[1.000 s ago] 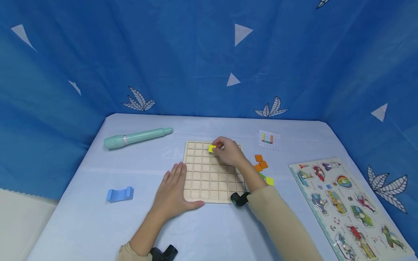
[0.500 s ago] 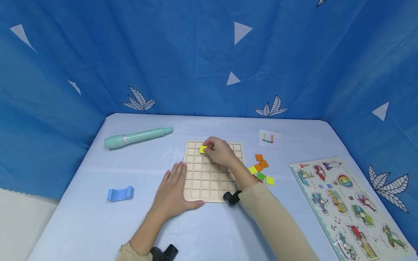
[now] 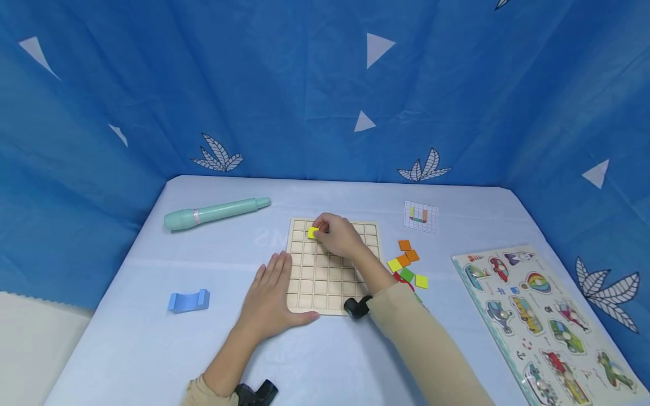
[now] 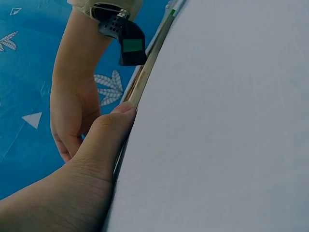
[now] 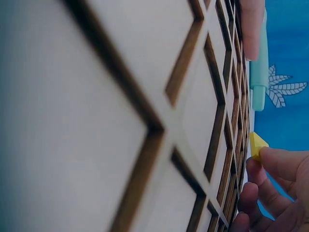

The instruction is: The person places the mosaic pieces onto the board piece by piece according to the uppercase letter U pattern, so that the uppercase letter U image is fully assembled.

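A wooden grid board (image 3: 321,274) lies flat on the table, divided into many square cells. My right hand (image 3: 341,235) pinches a yellow square tile (image 3: 312,233) between thumb and finger over the board's far left part. In the right wrist view the tile (image 5: 257,146) appears tilted at the fingertips; whether it touches the grid I cannot tell. My left hand (image 3: 271,301) lies with straight fingers along the board's left edge. Its thumb (image 4: 108,128) rests along the near edge. The right hand and forearm hide part of the grid.
Loose orange, yellow, green and red tiles (image 3: 407,274) lie right of the board. A small pattern card (image 3: 420,217) is behind them. A picture puzzle board (image 3: 545,327) lies far right, a mint-green stick-like object (image 3: 218,213) back left, a blue cradle-shaped block (image 3: 188,301) left.
My right hand has moved left across the far rows of the board with the yellow tile, slowing in the last half second. The left hand has stayed in place.
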`<state>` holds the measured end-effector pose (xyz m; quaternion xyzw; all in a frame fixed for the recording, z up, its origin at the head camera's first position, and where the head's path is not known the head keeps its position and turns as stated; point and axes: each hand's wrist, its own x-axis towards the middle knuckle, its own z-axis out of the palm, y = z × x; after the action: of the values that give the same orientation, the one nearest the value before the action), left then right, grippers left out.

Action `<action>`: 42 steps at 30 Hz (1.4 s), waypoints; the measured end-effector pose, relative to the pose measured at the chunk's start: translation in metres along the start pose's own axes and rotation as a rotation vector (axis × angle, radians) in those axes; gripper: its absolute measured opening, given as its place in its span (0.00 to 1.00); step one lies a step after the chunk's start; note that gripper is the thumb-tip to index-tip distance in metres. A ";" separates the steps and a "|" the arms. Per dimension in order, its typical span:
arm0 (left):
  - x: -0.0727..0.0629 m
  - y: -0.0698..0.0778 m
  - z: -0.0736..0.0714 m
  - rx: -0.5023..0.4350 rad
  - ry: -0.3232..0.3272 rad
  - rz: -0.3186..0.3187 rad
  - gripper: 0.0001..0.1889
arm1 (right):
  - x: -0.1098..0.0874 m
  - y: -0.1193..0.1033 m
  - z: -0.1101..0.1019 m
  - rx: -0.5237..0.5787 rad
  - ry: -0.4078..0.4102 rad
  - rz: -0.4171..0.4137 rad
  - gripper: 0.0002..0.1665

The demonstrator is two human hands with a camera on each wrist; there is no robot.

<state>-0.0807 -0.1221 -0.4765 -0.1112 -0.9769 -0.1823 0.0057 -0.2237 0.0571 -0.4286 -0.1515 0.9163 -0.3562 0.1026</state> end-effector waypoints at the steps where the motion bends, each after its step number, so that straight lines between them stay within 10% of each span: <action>1: 0.000 0.000 0.000 -0.001 0.000 0.000 0.72 | 0.000 -0.001 0.000 -0.002 -0.001 0.002 0.08; 42: 0.000 0.000 0.000 0.007 -0.004 -0.002 0.72 | -0.014 -0.009 -0.007 -0.200 -0.003 -0.033 0.17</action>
<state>-0.0805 -0.1223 -0.4768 -0.1107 -0.9776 -0.1788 0.0040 -0.2113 0.0600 -0.4166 -0.1765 0.9445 -0.2645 0.0827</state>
